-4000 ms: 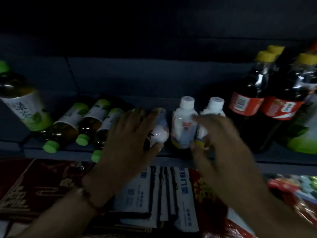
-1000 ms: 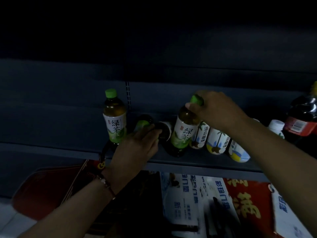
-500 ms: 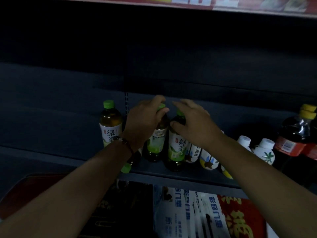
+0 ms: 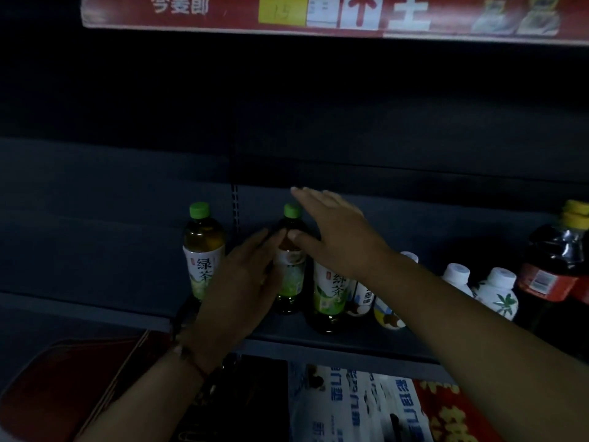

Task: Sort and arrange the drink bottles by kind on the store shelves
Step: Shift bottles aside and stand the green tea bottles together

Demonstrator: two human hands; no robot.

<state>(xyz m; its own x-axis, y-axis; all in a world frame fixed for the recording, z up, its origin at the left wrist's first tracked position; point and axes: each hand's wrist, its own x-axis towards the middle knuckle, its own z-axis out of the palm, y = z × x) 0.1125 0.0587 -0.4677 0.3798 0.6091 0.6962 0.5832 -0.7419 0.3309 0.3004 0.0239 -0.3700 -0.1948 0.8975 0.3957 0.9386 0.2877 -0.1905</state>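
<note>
- Left hand point(image 4: 242, 282) is lying open against a standing green tea bottle point(image 4: 288, 266); right hand point(image 4: 334, 234) is hovering spread above.
- Full, smooth plastic is likely making it heavy and slippery; the waist looks the safest hold.

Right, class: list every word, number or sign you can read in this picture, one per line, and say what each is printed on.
"绿茶": label of the left green tea bottle.
"绿茶", partly hidden: label of the right green tea bottle.
"今麦郎", with a red upward arrow: red shelf-edge strip overhead.
Yellow price tag: digits blurred.
Dark bottle label, white bottles, packages below: unreadable.
</note>
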